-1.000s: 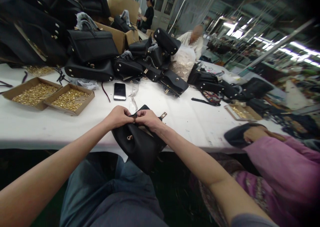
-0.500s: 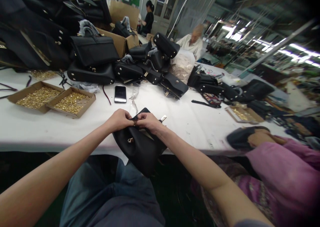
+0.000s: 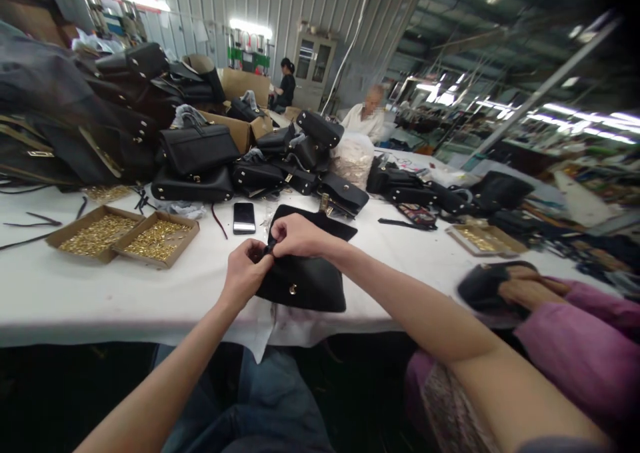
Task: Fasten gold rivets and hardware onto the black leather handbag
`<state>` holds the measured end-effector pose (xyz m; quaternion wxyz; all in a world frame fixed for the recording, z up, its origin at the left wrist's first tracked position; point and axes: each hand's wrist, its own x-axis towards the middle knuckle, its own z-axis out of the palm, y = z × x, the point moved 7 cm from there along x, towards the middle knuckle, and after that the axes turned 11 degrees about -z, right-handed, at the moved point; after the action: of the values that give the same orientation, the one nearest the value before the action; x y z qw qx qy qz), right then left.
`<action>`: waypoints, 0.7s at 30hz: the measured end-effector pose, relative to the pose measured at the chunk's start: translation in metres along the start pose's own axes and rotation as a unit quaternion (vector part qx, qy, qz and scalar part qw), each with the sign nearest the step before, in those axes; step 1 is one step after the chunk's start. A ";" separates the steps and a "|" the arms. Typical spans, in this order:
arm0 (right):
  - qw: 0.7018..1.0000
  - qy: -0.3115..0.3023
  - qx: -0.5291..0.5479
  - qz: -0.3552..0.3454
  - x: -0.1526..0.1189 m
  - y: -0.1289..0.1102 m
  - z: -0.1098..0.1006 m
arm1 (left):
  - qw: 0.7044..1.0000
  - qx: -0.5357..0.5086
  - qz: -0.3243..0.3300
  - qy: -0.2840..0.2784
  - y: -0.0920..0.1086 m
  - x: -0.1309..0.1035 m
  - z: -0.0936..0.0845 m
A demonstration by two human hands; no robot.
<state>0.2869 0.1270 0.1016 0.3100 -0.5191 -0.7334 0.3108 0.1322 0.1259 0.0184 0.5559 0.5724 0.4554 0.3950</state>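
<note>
A black handbag lies on the white-covered table in front of me, its flap folded back and a round gold clasp piece on its front. My left hand is closed in a pinch at the bag's upper left corner. Against it, my right hand pinches the same corner from above, its forearm crossing over the bag. A small dark piece shows between the fingertips, too small to make out. Just beyond my hands lies a black phone.
Two cardboard trays of small gold metal parts stand at the left. Piled black handbags line the back. A co-worker's hands in purple sleeves hold a black bag at the right. Another parts tray sits beyond.
The bag has come up from the table's edge and now lies flat, turned, with its flap spread behind. My hands have shifted to its left corner. The view has tilted up.
</note>
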 end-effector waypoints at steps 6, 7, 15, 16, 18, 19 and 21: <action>0.981 -0.071 -0.158 -0.089 0.001 -0.033 0.020 | 0.993 -0.116 0.002 -0.020 -0.019 -0.022 0.000; 0.982 -0.068 -0.153 -0.081 -0.005 -0.028 0.029 | 0.993 -0.112 -0.006 -0.028 -0.027 -0.026 -0.001; 0.998 -0.013 -0.035 -0.053 -0.049 -0.015 0.049 | 0.994 -0.107 0.019 0.000 -0.046 -0.052 -0.008; 0.998 -0.037 0.004 -0.049 -0.054 -0.015 0.050 | 0.994 -0.107 0.024 0.002 -0.045 -0.055 -0.007; 0.993 -0.073 0.082 -0.040 -0.063 -0.014 0.051 | 0.993 -0.111 0.027 0.012 -0.046 -0.058 -0.005; 0.990 -0.077 0.110 -0.034 -0.067 -0.013 0.051 | 0.993 -0.115 0.024 0.021 -0.047 -0.059 -0.004; 0.989 -0.057 0.138 -0.020 -0.073 -0.005 0.047 | 0.991 -0.122 0.014 0.042 -0.049 -0.059 -0.004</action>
<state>0.2666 0.0494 0.0669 0.3427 -0.4379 -0.7104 0.4315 0.1083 0.0684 -0.0264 0.5964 0.4891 0.4186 0.4795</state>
